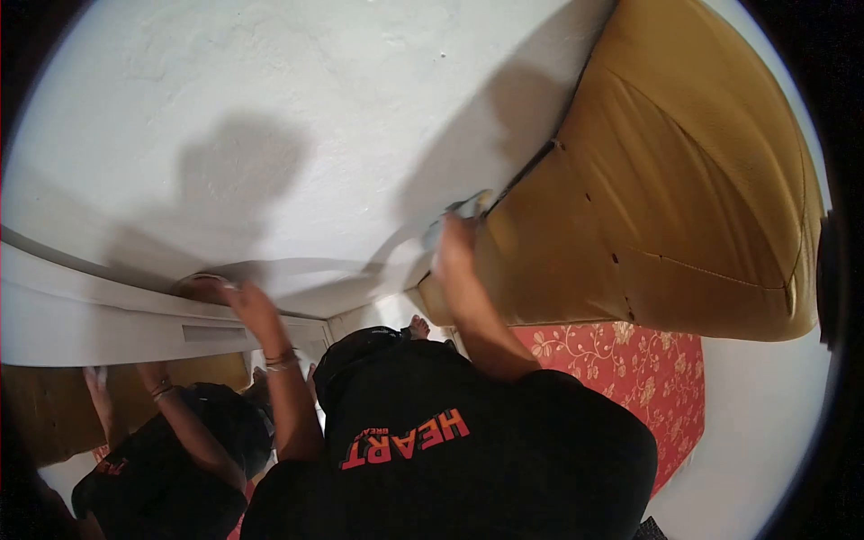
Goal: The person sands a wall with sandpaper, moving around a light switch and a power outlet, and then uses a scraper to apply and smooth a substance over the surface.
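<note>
My right hand (455, 243) is closed around a grey cloth (438, 232), at the seam between the white wall and the gold padded headboard (549, 252). The cloth and fingers are slightly blurred. On the left, my left hand (256, 310), with bracelets at its wrist, is at the top edge of a white frame (117, 301). Its fingers are curled by a dark, round-rimmed shape (205, 288) that I cannot make out. Most of those fingertips are hidden.
Below the white frame a mirror (54, 405) reflects my arms and black shirt. The white wall (333, 117) bears shadows. Beyond my right arm lies red floral fabric (630, 369). A bare foot (419, 328) shows past my shirt.
</note>
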### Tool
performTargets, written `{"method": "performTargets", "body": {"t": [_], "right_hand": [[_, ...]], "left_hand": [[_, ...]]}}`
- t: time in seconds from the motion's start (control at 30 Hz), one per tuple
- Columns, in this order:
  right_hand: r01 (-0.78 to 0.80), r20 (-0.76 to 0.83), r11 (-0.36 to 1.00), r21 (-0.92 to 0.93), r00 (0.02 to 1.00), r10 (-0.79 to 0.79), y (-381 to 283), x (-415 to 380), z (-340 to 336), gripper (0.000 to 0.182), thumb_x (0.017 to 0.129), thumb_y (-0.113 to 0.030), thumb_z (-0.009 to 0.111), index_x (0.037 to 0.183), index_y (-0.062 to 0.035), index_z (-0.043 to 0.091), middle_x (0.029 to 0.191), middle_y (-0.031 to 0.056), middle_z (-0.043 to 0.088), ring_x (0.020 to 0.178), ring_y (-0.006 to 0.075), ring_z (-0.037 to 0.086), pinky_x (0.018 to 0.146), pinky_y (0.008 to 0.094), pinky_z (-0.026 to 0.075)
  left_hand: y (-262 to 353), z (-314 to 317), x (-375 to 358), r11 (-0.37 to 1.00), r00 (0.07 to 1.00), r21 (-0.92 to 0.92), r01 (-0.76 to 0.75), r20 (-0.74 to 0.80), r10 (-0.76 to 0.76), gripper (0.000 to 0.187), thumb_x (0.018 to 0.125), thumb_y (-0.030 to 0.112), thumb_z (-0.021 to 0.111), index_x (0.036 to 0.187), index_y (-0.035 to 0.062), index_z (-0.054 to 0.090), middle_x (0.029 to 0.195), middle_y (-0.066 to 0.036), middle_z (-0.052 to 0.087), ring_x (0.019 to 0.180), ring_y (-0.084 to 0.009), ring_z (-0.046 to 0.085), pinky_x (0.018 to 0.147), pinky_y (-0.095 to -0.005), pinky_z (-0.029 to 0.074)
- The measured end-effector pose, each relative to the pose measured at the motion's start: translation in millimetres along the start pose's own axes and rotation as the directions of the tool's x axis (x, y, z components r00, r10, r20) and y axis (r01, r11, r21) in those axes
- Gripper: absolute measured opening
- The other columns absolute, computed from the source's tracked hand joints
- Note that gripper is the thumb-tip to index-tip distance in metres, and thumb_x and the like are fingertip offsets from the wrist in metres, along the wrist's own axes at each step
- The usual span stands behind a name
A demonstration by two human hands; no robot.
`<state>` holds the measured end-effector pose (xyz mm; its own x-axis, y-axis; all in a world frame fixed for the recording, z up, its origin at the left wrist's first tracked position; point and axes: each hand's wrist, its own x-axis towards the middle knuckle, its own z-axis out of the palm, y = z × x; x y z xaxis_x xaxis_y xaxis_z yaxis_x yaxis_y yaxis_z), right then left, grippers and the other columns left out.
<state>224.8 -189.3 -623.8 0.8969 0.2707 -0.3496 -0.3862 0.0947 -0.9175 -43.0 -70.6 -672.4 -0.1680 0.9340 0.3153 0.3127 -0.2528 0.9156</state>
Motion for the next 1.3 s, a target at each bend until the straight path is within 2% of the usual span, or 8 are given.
{"method": "performTargets", "body": {"t": [0.27,0.4,0.67,0.73,0.9,1.13,1.2,1.3], "right_hand": [[-0.125,0.078,0.978,0.165,0.990,0.114,-1.6,18.4,-7.6,0.032,0.078,-0.014,0.048,0.104,0.0046,0.047,0.100,0.0101,0.052,0.093,0.0203,0.047,0.083,0.0308,0.035],[0.631,0.129,0.751,-0.192,0.775,-0.618,22.5,-40.2,31.8,0.057,0.085,-0.021,0.042,0.131,0.0048,0.020,0.139,0.0212,0.013,0.130,0.0281,0.012,0.104,0.0316,0.012],[0.590,0.129,0.794,-0.147,0.808,-0.576,0.7,32.1,9.8,0.060,0.090,-0.024,0.036,0.134,0.0022,0.006,0.141,0.0194,-0.003,0.131,0.0296,0.003,0.104,0.0325,0.006],[0.513,0.077,0.845,-0.152,0.858,-0.507,4.7,21.2,15.6,0.058,0.090,-0.025,0.034,0.135,0.0000,0.006,0.141,0.0192,-0.006,0.131,0.0305,0.001,0.104,0.0331,0.004],[0.885,0.303,0.338,-0.319,0.433,-0.849,-2.7,-10.4,22.9,0.060,0.089,-0.030,0.036,0.132,0.0047,0.013,0.140,0.0233,0.005,0.130,0.0348,0.005,0.104,0.0402,0.006],[0.706,0.107,0.689,-0.163,0.707,-0.699,-18.9,17.9,29.1,0.058,0.087,-0.018,0.040,0.133,0.0016,0.013,0.141,0.0217,-0.003,0.130,0.0363,-0.003,0.103,0.0435,0.003],[0.949,0.383,0.228,-0.217,0.298,-0.874,-23.8,-42.9,39.2,0.060,0.084,-0.021,0.043,0.133,0.0006,0.015,0.140,0.0238,-0.001,0.129,0.0390,0.000,0.103,0.0453,0.004],[0.959,0.495,0.163,-0.232,0.260,-0.829,-27.8,-36.2,34.5,0.067,0.082,-0.031,0.046,0.133,-0.0006,0.016,0.139,0.0247,0.001,0.128,0.0431,0.000,0.101,0.0524,0.001]], "left_hand": [[40.5,-8.7,12.1,0.950,0.993,-0.310,0.031,-0.099,-0.065,0.057,0.083,0.002,0.032,0.133,-0.0068,0.006,0.140,-0.022,0.005,0.131,-0.0263,0.007,0.105,-0.0335,0.006],[83.8,24.5,-21.8,0.923,0.925,0.099,-0.372,-0.047,0.378,0.058,0.088,0.012,0.035,0.133,-0.0059,0.003,0.140,-0.022,-0.002,0.131,-0.0277,-0.001,0.105,-0.0381,0.003],[75.8,-11.8,33.1,0.984,0.993,-0.147,-0.105,-0.064,0.097,0.057,0.092,0.024,0.033,0.132,-0.0065,0.007,0.137,-0.029,0.007,0.129,-0.0338,0.008,0.105,-0.0392,0.007],[77.7,5.4,22.8,0.813,0.826,0.258,-0.522,-0.084,0.557,0.055,0.092,0.022,0.031,0.133,-0.0052,0.007,0.138,-0.028,0.003,0.130,-0.0339,0.005,0.105,-0.0405,0.006],[116.8,25.0,2.2,0.880,0.904,0.311,-0.360,-0.119,0.411,0.056,0.093,0.025,0.031,0.134,-0.0027,0.006,0.138,-0.026,-0.004,0.130,-0.0349,-0.001,0.104,-0.0428,0.004],[103.2,6.1,34.0,0.933,0.925,0.186,-0.307,-0.173,0.339,0.057,0.092,0.027,0.033,0.134,-0.0021,0.007,0.139,-0.024,-0.005,0.129,-0.0363,-0.003,0.105,-0.0431,0.005],[124.9,33.7,9.0,0.868,0.865,0.277,-0.411,-0.181,0.468,0.059,0.091,0.026,0.036,0.134,-0.0019,0.007,0.138,-0.026,-0.005,0.129,-0.0383,-0.003,0.104,-0.0440,0.003],[134.3,19.8,21.4,0.830,0.850,0.312,-0.462,-0.112,0.515,0.059,0.090,0.025,0.038,0.134,-0.0016,0.009,0.138,-0.027,-0.005,0.129,-0.0388,-0.004,0.104,-0.0444,0.003]]}}
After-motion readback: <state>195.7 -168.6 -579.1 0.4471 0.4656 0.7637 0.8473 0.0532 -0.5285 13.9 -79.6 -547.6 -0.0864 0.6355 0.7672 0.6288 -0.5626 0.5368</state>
